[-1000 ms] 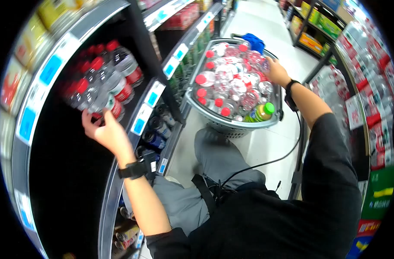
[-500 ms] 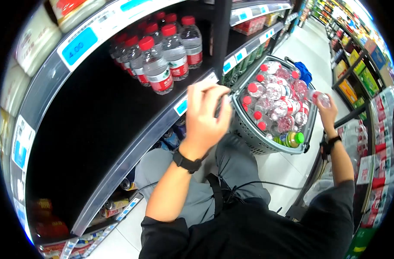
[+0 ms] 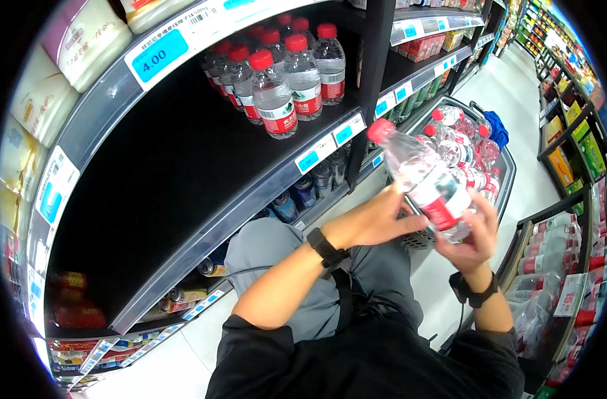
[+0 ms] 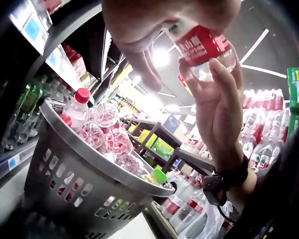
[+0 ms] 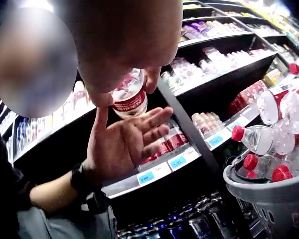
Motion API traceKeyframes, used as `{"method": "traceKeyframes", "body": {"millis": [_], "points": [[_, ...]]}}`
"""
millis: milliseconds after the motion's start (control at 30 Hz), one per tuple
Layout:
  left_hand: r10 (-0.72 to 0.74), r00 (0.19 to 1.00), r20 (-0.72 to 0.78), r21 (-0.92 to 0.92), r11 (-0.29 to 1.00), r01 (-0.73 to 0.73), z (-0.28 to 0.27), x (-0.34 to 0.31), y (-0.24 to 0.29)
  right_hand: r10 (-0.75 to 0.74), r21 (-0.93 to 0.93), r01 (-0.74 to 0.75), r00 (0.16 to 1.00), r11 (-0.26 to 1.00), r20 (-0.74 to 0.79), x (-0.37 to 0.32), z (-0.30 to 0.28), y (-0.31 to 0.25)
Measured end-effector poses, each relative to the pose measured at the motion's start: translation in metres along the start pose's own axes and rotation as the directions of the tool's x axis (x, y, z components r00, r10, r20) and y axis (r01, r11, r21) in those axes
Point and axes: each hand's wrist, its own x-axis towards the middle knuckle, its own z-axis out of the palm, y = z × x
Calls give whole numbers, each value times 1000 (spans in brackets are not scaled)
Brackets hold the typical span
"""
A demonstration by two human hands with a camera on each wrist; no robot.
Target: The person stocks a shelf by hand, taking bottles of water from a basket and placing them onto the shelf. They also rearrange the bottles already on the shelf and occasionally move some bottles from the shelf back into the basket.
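A clear bottle (image 3: 423,179) with a red cap and red-and-white label is tilted in front of the basket. The right hand (image 3: 473,233) grips its lower end, the fingers around the base, as the left wrist view also shows. Against the bottle's side is the left hand (image 3: 376,219), its fingers partly behind it; in the right wrist view this hand (image 5: 124,139) has its palm turned up and fingers spread under the bottle (image 5: 131,99). Similar bottles (image 3: 274,103) stand upright in a group on the shelf to the left.
The grey basket (image 3: 509,179), heaped with bottles, stands on the floor beyond the held bottle, with a blue cloth (image 3: 495,130) at its far corner. A curved shelf edge (image 3: 250,206) runs along the left. Packed bottles (image 3: 543,266) fill racks on the right.
The right hand has brought a bottle from the basket's right side toward the body. The left hand has moved right from the shelf edge to meet that bottle. The view has turned slightly.
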Motion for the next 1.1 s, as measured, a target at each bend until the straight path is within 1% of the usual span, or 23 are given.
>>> {"method": "traceKeyframes", "body": {"millis": [33, 67, 100, 167, 233, 300, 367, 433, 500, 567, 600, 633, 667, 700, 733, 767, 833, 867, 900, 967, 1000, 1067, 1100], "points": [[15, 998, -62, -177, 984, -26, 2, -2, -3, -37, 88, 36, 999, 995, 5, -2, 14, -2], [152, 968, -201, -195, 962, -192, 5, -3, -7, 34, 143, -39, 999, 989, 40, -2, 23, -5], [126, 958, -257, -328, 921, -209, 5, -6, 1, 39, 199, -40, 999, 979, 10, 5, 35, -7], [82, 874, -479, -419, 853, -310, 7, -3, -9, 103, 172, -121, 989, 978, 105, 19, 38, -15], [-5, 840, -542, -372, 898, -235, -2, -11, -3, 114, 172, -156, 966, 973, 230, 29, 36, -23], [47, 793, -608, -229, 945, -232, -14, -18, -3, 52, 155, -103, 951, 983, 303, 31, 32, -21], [304, 659, -688, 124, 944, -306, -26, -21, -8, 30, 73, -59, 938, 996, 344, 27, 24, -9], [298, 378, -876, 120, 896, -427, -22, -23, -3, 89, -38, -81, 939, 996, 332, 22, 14, 2], [444, 212, -871, 336, 852, -402, -39, -28, 12, 208, -122, -178, 926, 976, 314, 13, 4, 18], [462, 27, -886, 446, 867, -221, -56, -34, 35, 290, -216, -234, 912, 948, 288, 2, -7, 39], [458, -15, -889, 457, 884, -99, -69, -41, 40, 324, -239, -261, 903, 935, 282, 0, -10, 48], [449, -50, -892, 452, 890, -59, -79, -45, 48, 355, -260, -287, 893, 922, 276, 0, -13, 58], [462, -75, -883, 466, 883, -48, -89, -48, 48, 390, -339, -284, 870, 897, 303, 0, -18, 68], [477, -102, -873, 483, 875, -33, -100, -54, 48, 389, -333, -285, 869, 899, 307, 0, -21, 77], [430, -30, -902, 430, 903, 3, -111, -65, 49, 403, -389, -263, 851, 883, 338, 2, -23, 88], [442, -32, -896, 441, 897, 39, -121, -70, 43, 416, -441, -238, 831, 865, 369, 4, -24, 99], [375, -42, -926, 372, 925, 72, -134, -74, 34, 404, -496, -172, 818, 851, 410, 2, -22, 129], [321, -13, -947, 321, 947, 25, -143, -78, 26, 424, -562, -123, 789, 818, 444, 6, -20, 136], [303, 14, -953, 303, 953, 26, -145, -77, 23, 410, -572, -88, 786, 815, 463, 5, -17, 146], [255, 68, -964, 259, 964, 53, -145, -77, 21, 445, -581, -90, 740, 809, 504, 9, -9, 159], [261, 80, -962, 265, 963, 44, -147, -77, 18, 437, -576, -85, 743, 813, 507, 11, -5, 163], [239, 83, -967, 242, 970, 25, -147, -73, 16, 572, -627, -152, 608, 764, 550, 16, 2, 168], [211, 91, -973, 213, 977, 12, -146, -72, 18, 566, -623, -147, 611, 768, 553, 18, 6, 170]]}}
